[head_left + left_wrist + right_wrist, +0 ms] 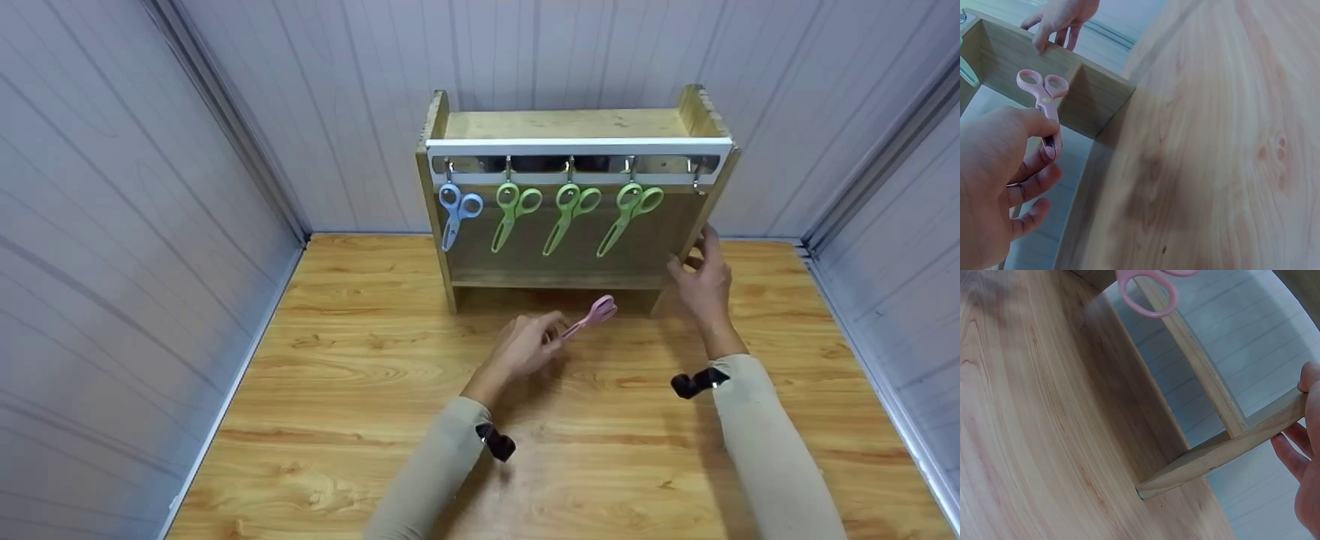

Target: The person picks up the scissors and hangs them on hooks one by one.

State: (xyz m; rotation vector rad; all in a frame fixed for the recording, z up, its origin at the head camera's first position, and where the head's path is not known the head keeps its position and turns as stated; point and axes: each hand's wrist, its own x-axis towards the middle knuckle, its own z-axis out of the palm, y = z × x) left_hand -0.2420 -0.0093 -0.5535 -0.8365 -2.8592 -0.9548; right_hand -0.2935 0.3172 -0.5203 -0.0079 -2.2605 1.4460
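Observation:
Pink scissors [598,311] are pinched at the blade end between the thumb and fingers of my left hand [525,343], handle loops pointing away, in front of the wooden rack [559,279]. In the left wrist view the pink scissors [1047,104] show both loops upward. My right hand [703,276] grips the rack's right side panel, with the thumb on its front edge and fingers behind, as the right wrist view shows. From hooks on the rack's white rail [577,142] hang blue scissors [452,214] and three green scissors [570,217]. The rightmost hook [697,184] carries nothing.
The rack stands on a wood-grain floor [360,375] against the pale panelled back wall [360,112]. Side walls [112,262] close in the left and right. Each sleeve carries a small black device [495,442] at the wrist.

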